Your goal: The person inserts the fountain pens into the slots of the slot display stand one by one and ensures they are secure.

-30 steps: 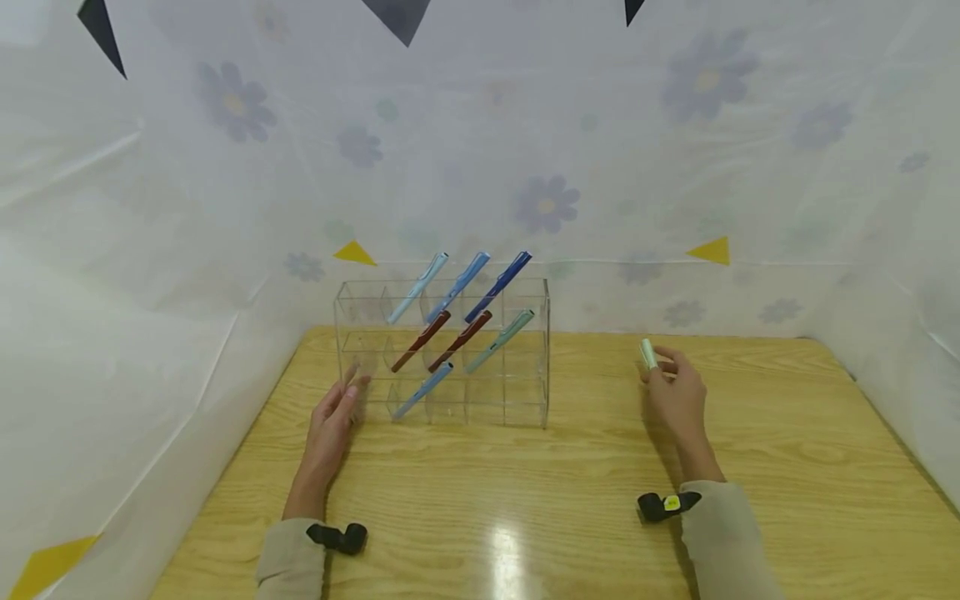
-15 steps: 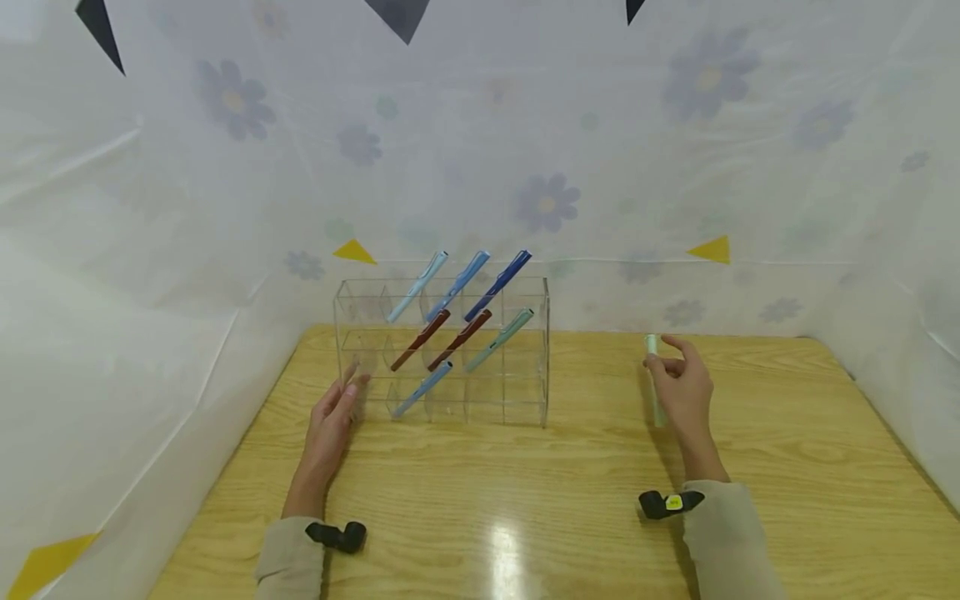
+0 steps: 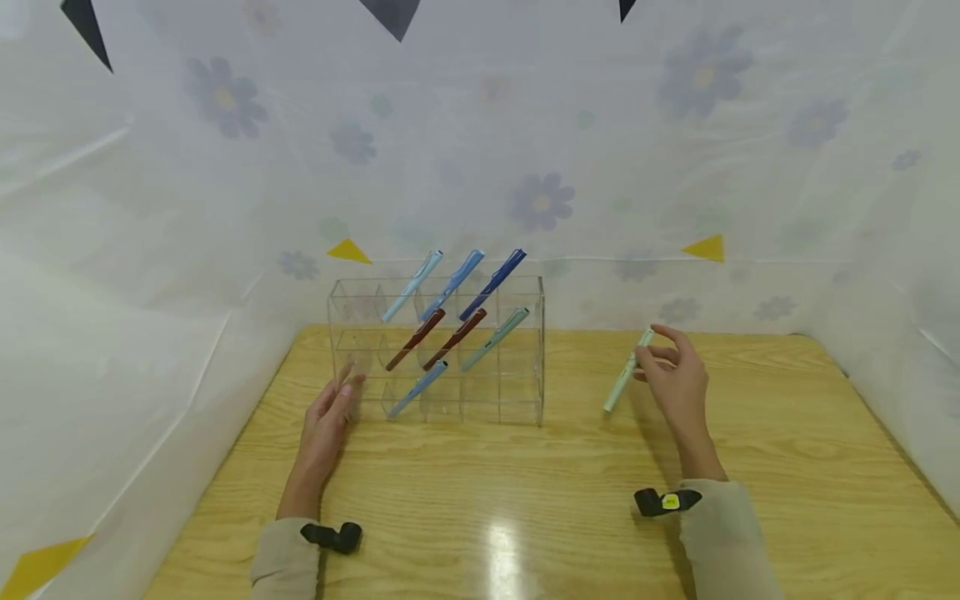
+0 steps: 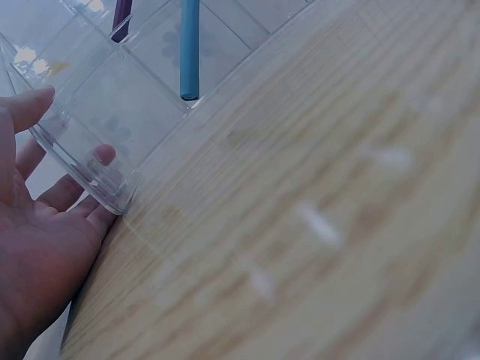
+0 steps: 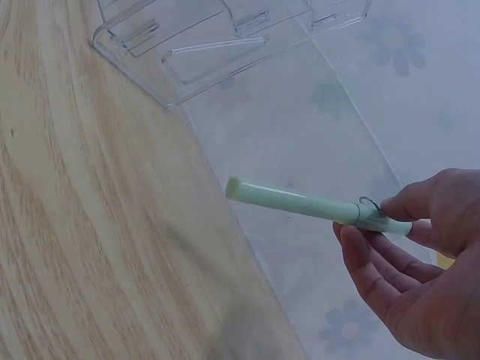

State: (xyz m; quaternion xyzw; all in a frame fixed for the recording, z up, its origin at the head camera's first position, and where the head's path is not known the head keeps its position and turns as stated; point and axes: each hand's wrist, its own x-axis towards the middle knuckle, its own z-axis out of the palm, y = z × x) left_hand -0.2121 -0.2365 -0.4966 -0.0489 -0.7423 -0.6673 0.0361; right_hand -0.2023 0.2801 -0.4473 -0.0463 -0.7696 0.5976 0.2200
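My right hand (image 3: pixel 678 387) pinches a pale green pen (image 3: pixel 621 385) by its capped, clipped end, between thumb and fingers. The pen slants down and left above the table, right of a clear acrylic pen rack (image 3: pixel 542 358). In the right wrist view, its plain end (image 5: pixel 234 187) points toward the rack. My left hand (image 3: pixel 324 425) holds the rack's left side; in the left wrist view the thumb (image 4: pixel 31 109) is in front and the fingers show partly through the plastic. The rack's upper tier carries a light blue pen (image 3: pixel 412 286), a mid-blue pen (image 3: pixel 452 285) and a dark blue pen (image 3: pixel 492 285).
On the middle tier lean two dark red pens (image 3: pixel 415 340) and a green pen (image 3: pixel 495 339); a blue pen (image 3: pixel 417 388) leans in the bottom tier. The wooden table (image 3: pixel 450 500) ends at a flower-patterned curtain (image 3: pixel 600 167) behind the rack.
The right hand has turned the pale green pen from pointing end-on, through near vertical, to slanting down and left. The left hand stays at the rack.
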